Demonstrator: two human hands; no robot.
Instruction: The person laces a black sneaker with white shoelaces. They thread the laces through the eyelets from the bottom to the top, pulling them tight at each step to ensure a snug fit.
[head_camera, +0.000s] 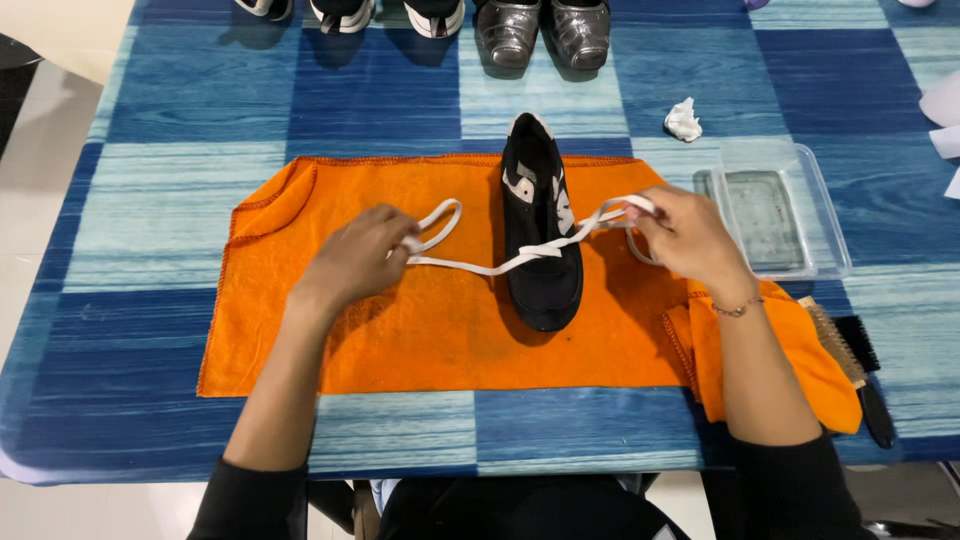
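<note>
A black shoe (538, 235) with white markings lies on an orange cloth (420, 330) in the middle of the table, toe toward me. A white shoelace (497, 266) runs across the shoe to both sides. My left hand (357, 258) pinches the left end of the lace, which loops beside my fingers. My right hand (685, 238) grips the right end, also looped, just right of the shoe. The lace is pulled fairly straight between my hands.
A clear plastic tray (820, 225) with water stands to the right. A brush (850, 360) lies at the right on a folded orange cloth (800, 360). A crumpled white tissue (683, 120) sits behind the shoe. Silver shoes (545, 32) and black-and-white shoes (345, 12) line the far edge of the blue checked tablecloth (180, 130).
</note>
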